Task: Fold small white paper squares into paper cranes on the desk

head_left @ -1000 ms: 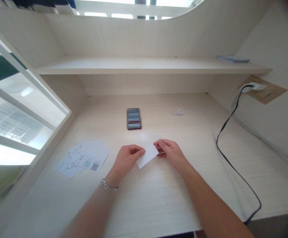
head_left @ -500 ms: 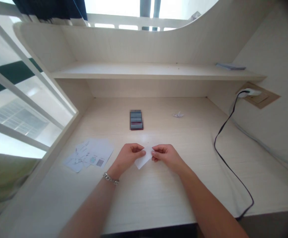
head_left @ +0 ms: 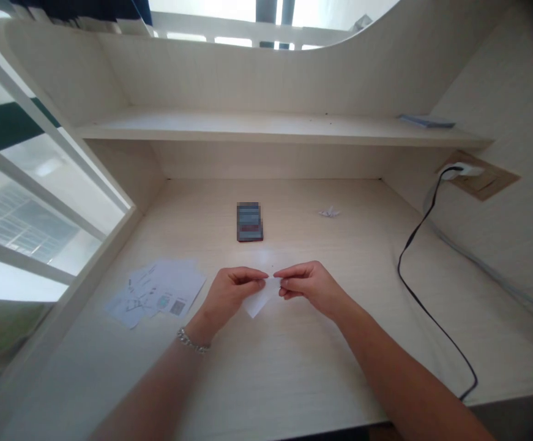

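Observation:
A small white piece of paper (head_left: pixel 257 299) is held just above the pale wooden desk (head_left: pixel 294 349), near its middle. My left hand (head_left: pixel 229 290) pinches its upper left edge with thumb and fingertips; a silver bracelet sits on that wrist. My right hand (head_left: pixel 307 285) pinches the upper right edge, fingertips almost meeting those of the left. The paper hangs down between the hands to a point, partly hidden by the fingers.
Several printed sheets (head_left: pixel 156 294) lie at the left. A dark phone (head_left: pixel 249 221) lies further back, and a small folded white paper figure (head_left: pixel 329 212) at the back right. A black cable (head_left: pixel 426 257) runs from a wall socket (head_left: pixel 465 171) across the desk's right side. A shelf (head_left: pixel 270 125) spans above.
My hands have drawn closer, fingertips now nearly touching over the paper. The paper shows smaller and more folded, its lower corner pointing down.

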`<state>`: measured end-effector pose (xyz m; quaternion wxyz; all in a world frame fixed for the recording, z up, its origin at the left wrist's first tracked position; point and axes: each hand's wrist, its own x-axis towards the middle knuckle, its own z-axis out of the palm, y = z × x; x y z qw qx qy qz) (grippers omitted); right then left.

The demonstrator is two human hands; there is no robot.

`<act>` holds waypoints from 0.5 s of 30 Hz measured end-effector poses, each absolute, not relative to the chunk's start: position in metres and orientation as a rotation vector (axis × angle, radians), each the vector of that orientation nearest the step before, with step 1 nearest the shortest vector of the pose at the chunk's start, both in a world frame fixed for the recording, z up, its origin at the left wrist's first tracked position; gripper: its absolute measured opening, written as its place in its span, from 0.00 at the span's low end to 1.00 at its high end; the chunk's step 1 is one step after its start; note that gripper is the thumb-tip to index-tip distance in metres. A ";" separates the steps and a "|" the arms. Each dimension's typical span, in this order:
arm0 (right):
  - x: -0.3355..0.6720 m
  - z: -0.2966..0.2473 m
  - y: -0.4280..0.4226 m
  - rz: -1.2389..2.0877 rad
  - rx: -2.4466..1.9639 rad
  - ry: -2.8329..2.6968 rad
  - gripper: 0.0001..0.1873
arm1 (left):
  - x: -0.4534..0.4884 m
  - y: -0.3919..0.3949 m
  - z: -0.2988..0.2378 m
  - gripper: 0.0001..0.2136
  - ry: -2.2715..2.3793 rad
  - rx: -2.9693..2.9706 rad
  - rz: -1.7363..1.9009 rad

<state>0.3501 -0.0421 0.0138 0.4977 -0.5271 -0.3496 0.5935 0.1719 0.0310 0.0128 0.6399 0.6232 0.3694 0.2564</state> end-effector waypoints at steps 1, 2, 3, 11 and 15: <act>0.349 0.014 -0.041 1.430 -1.278 -0.860 0.15 | 0.171 0.031 0.012 0.09 0.844 1.409 0.607; 0.348 0.013 -0.040 1.410 -1.276 -0.869 0.15 | 0.169 0.031 0.011 0.09 0.845 1.396 0.627; 0.346 0.012 -0.039 1.392 -1.266 -0.870 0.14 | 0.167 0.031 0.010 0.08 0.847 1.384 0.645; 0.338 0.013 -0.049 1.294 -1.206 -0.871 0.09 | 0.161 0.026 0.016 0.04 0.829 1.365 0.647; 0.339 0.016 -0.053 1.258 -1.194 -0.855 0.09 | 0.162 0.023 0.016 0.03 0.782 1.425 0.648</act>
